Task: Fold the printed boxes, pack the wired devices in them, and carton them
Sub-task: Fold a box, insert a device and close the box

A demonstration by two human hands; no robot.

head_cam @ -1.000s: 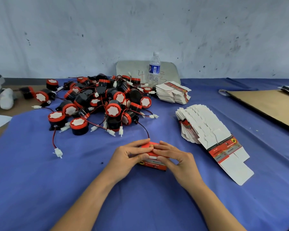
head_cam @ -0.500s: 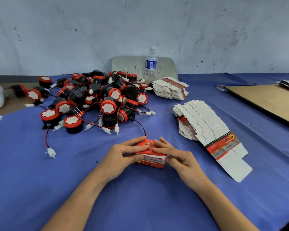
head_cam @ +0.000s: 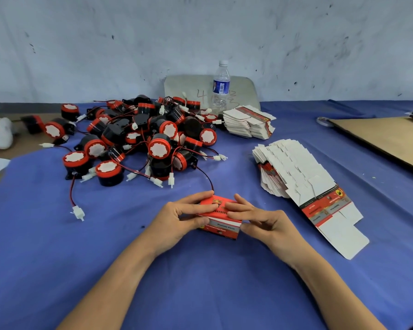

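Observation:
A small red and white printed box (head_cam: 221, 225) sits on the blue cloth in front of me. My left hand (head_cam: 179, 219) grips its left end, thumb on the front face and fingers over the top. My right hand (head_cam: 260, 217) holds the right end, with fingertips resting on the red top. A black wire runs from the device pile into the box's far side. Several black and red wired devices (head_cam: 134, 141) lie heaped at the back left. A fanned stack of flat printed boxes (head_cam: 303, 184) lies to the right, and a second, smaller stack (head_cam: 248, 122) sits behind it.
A water bottle (head_cam: 221, 86) stands by the wall in front of a grey board. A brown cardboard sheet (head_cam: 386, 139) lies at the far right with a tape roll (head_cam: 324, 121) at its corner. A loose white connector (head_cam: 78, 213) lies left of my hands.
Both hands have kept hold of the box. My right fingers have shifted along its top and right end, and the front face now shows more.

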